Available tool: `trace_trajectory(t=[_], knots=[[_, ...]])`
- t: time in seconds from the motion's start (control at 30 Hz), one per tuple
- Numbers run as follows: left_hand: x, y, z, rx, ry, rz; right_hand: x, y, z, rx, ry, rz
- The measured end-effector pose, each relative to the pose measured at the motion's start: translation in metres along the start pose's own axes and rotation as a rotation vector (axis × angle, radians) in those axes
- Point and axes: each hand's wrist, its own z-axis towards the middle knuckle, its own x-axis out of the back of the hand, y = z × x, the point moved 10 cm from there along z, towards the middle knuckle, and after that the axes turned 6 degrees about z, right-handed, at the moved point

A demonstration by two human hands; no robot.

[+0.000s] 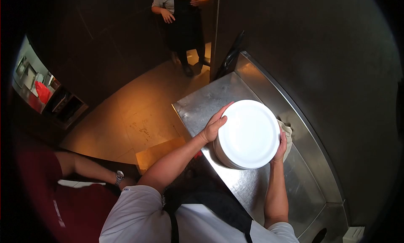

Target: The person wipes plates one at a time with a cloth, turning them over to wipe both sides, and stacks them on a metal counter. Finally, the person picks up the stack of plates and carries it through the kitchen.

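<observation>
A stack of round white plates (pixel 250 134) is gripped between my two hands above the stainless steel counter (pixel 219 91). My left hand (pixel 216 124) wraps the stack's left side, its thumb over the rim of the top plate. On the opposite side, my right hand (pixel 281 146) presses against the edge of the stack, its fingers partly hidden. Right beside that hand is a crumpled pale cloth (pixel 288 133). The edges of lower plates show under the top one, at the near left.
A raised metal ledge (pixel 290 100) runs along the dark wall. A person in a dark apron (pixel 187 26) stands beyond the counter. Close at my left is another person in a dark red shirt (pixel 84 209). A small white box (pixel 353 234) sits at the lower right.
</observation>
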Motion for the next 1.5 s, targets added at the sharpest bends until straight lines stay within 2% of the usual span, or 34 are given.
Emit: trace_trajectory(t=[0.13,0.23,0.47,0.7,0.8,0.9,1.0,1.2,1.3,1.5], knots=[[0.000,-0.002,-0.002,-0.022,-0.015,0.001,-0.004,0.001,-0.004,-0.037,-0.001,0.043],[0.001,-0.002,-0.003,0.005,0.003,0.028,-0.004,0.008,-0.008,-0.188,0.041,-0.038],[0.002,-0.019,-0.006,0.024,0.029,-0.093,-0.015,-0.006,-0.009,-0.154,0.042,-0.050],[0.005,-0.022,0.001,0.041,-0.029,-0.008,-0.016,-0.019,-0.011,-0.077,0.070,-0.124],[0.020,-0.023,0.017,-0.014,-0.062,0.014,-0.020,-0.043,-0.015,0.039,0.064,-0.215],[0.002,-0.014,0.027,0.069,-0.118,-0.097,-0.024,-0.043,-0.013,0.016,0.114,-0.346],[0.000,-0.015,0.027,0.098,-0.082,-0.067,-0.027,-0.041,-0.012,-0.004,0.113,-0.357],[0.002,-0.016,0.019,0.042,-0.033,-0.173,-0.020,-0.037,-0.011,0.017,0.132,-0.281],[0.008,-0.033,0.000,0.067,0.060,-0.099,-0.013,-0.035,-0.012,0.033,0.162,-0.246],[0.008,-0.049,-0.052,-0.047,0.101,0.158,-0.015,-0.040,-0.014,0.045,0.179,-0.425]])
